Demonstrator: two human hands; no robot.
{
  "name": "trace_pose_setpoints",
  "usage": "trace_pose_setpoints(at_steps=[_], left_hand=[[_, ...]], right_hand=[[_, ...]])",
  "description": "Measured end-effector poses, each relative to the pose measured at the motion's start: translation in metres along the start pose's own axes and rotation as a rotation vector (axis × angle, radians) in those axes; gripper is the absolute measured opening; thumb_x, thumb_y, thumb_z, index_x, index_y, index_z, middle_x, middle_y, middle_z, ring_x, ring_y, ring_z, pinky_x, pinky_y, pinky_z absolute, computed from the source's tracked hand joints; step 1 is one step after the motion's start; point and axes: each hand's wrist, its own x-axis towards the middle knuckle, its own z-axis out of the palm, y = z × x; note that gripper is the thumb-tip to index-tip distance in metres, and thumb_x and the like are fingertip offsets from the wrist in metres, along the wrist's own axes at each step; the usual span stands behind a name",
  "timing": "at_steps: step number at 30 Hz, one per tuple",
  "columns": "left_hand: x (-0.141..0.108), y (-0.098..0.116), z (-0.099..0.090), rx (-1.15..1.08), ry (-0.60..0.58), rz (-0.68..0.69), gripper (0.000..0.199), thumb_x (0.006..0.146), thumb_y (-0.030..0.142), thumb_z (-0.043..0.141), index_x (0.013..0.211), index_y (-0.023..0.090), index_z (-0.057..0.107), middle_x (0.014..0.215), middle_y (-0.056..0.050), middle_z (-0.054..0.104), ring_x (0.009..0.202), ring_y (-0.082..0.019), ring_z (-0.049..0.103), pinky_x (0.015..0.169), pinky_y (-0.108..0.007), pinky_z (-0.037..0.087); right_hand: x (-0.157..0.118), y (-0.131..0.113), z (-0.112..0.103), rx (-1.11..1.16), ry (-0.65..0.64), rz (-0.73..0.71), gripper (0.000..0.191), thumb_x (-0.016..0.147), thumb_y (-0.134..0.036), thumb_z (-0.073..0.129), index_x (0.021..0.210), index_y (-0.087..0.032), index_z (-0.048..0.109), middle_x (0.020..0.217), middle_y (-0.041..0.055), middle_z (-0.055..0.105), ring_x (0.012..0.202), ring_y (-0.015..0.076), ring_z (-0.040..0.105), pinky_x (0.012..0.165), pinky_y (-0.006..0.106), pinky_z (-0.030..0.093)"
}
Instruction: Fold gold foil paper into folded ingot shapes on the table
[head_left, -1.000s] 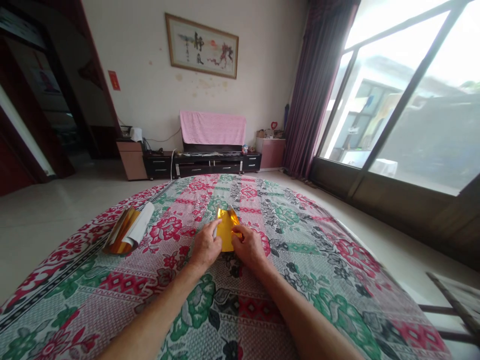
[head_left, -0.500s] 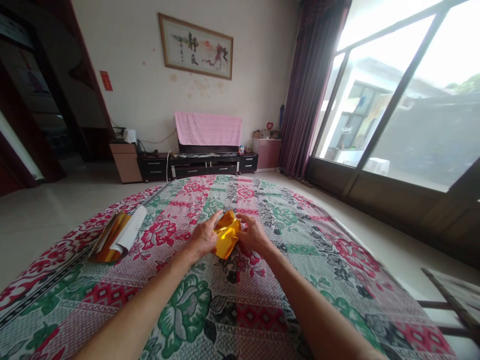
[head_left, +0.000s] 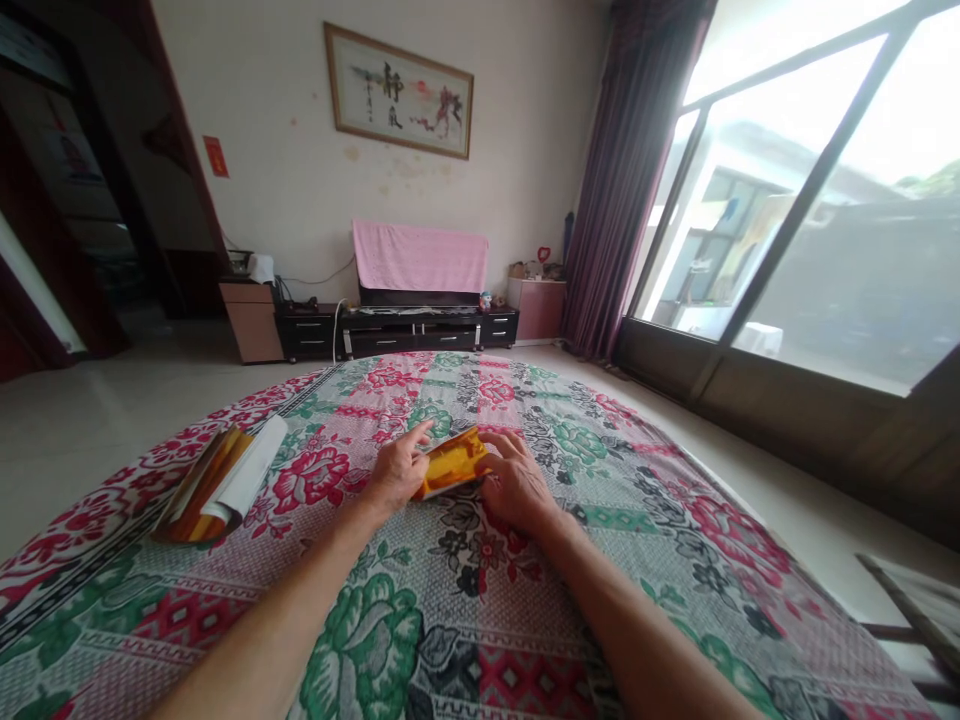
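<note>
A shiny gold foil sheet (head_left: 453,462), folded into a narrow, slanted shape, lies between my two hands near the middle of the patterned cloth. My left hand (head_left: 399,465) grips its left end, with the index finger stretched out above it. At the right end, my right hand (head_left: 516,480) has its fingers bent around the foil's edge. A white strip shows along the foil's lower left edge. The palm sides of both hands are hidden.
A stack of curled gold and white sheets (head_left: 217,485) lies on the floral tablecloth (head_left: 367,640) at the left. Beyond the table stand a low black cabinet (head_left: 412,330) and a pink-draped object (head_left: 420,258). A metal-framed item (head_left: 911,620) is at the lower right.
The gold foil has gone from a wide, raised shape to a flatter, narrower one. My right hand has turned more palm down, and the view has shifted slightly.
</note>
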Motion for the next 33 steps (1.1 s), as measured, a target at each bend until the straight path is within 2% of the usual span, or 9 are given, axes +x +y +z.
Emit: trace_pose_setpoints(at_steps=[9,13,16,18,21,25,27,30,33], left_hand=[[-0.007,0.0,-0.003,0.075,0.072,0.078,0.05,0.072,0.01,0.045,0.12,0.021,0.054,0.109,-0.005,0.064,0.089,-0.016,0.064,0.087,-0.027,0.048],[-0.009,0.005,-0.004,0.124,0.019,0.042,0.047,0.073,0.012,0.045,0.117,0.021,0.058,0.098,-0.003,0.069,0.089,-0.017,0.065,0.086,-0.026,0.048],[-0.009,0.008,-0.003,0.11,-0.032,-0.017,0.045,0.072,0.013,0.045,0.113,0.021,0.061,0.095,-0.003,0.071,0.09,-0.017,0.065,0.085,-0.025,0.049],[-0.009,0.01,-0.002,0.039,-0.036,-0.047,0.043,0.072,0.012,0.045,0.111,0.021,0.063,0.097,-0.003,0.071,0.091,-0.016,0.065,0.084,-0.024,0.049],[-0.007,0.014,-0.002,-0.087,-0.009,-0.06,0.038,0.074,0.015,0.047,0.106,0.021,0.065,0.099,-0.002,0.071,0.091,-0.016,0.065,0.083,-0.024,0.05],[-0.005,0.022,-0.005,-0.222,0.029,-0.068,0.029,0.076,0.023,0.051,0.099,0.02,0.069,0.097,-0.002,0.071,0.092,-0.018,0.065,0.085,-0.027,0.05],[-0.005,0.025,-0.004,-0.354,0.045,-0.1,0.028,0.074,0.027,0.054,0.096,0.018,0.069,0.095,-0.003,0.071,0.091,-0.019,0.065,0.084,-0.029,0.051],[-0.004,0.029,-0.001,-0.672,0.061,-0.26,0.032,0.069,0.03,0.06,0.096,0.015,0.068,0.091,-0.005,0.071,0.084,-0.02,0.066,0.076,-0.03,0.053],[-0.004,0.035,0.001,-0.903,0.077,-0.46,0.042,0.062,0.027,0.063,0.102,0.013,0.064,0.083,-0.004,0.071,0.074,-0.018,0.067,0.066,-0.027,0.054]], right_hand=[[-0.003,-0.005,-0.005,0.04,-0.089,-0.04,0.022,0.064,-0.008,0.051,0.077,-0.021,0.063,0.099,0.0032,0.065,0.095,0.0191,0.055,0.092,0.035,0.035],[-0.004,-0.008,-0.01,0.115,-0.088,-0.002,0.012,0.072,-0.015,0.053,0.075,-0.019,0.063,0.093,0.003,0.066,0.087,0.0167,0.057,0.089,0.032,0.036],[-0.003,-0.007,-0.011,0.157,-0.092,0.058,0.028,0.086,-0.022,0.041,0.067,-0.019,0.061,0.078,0.0022,0.064,0.076,0.0138,0.057,0.081,0.028,0.039],[-0.002,-0.004,-0.008,0.149,-0.075,0.123,0.032,0.088,-0.02,0.036,0.066,-0.018,0.059,0.072,0.0019,0.061,0.068,0.0126,0.055,0.072,0.026,0.04],[0.0,0.002,0.0,0.103,0.035,0.217,0.012,0.078,-0.018,0.048,0.081,-0.019,0.06,0.08,0.003,0.06,0.072,0.0147,0.054,0.07,0.026,0.041],[0.001,0.006,0.006,0.1,0.2,0.336,0.048,0.068,-0.019,0.056,0.116,-0.017,0.049,0.106,0.01,0.057,0.095,0.0222,0.053,0.084,0.037,0.042],[0.001,0.006,0.006,0.16,0.228,0.427,0.061,0.067,-0.023,0.059,0.125,-0.017,0.04,0.109,0.0121,0.057,0.096,0.0242,0.055,0.084,0.041,0.043],[0.005,0.005,0.003,0.318,0.213,0.563,0.065,0.067,-0.025,0.06,0.128,-0.017,0.037,0.099,0.0099,0.063,0.085,0.023,0.06,0.081,0.04,0.046],[0.011,0.003,0.002,0.632,0.282,0.734,0.069,0.067,-0.025,0.058,0.13,-0.018,0.032,0.098,0.0084,0.064,0.075,0.0196,0.062,0.069,0.034,0.05]])
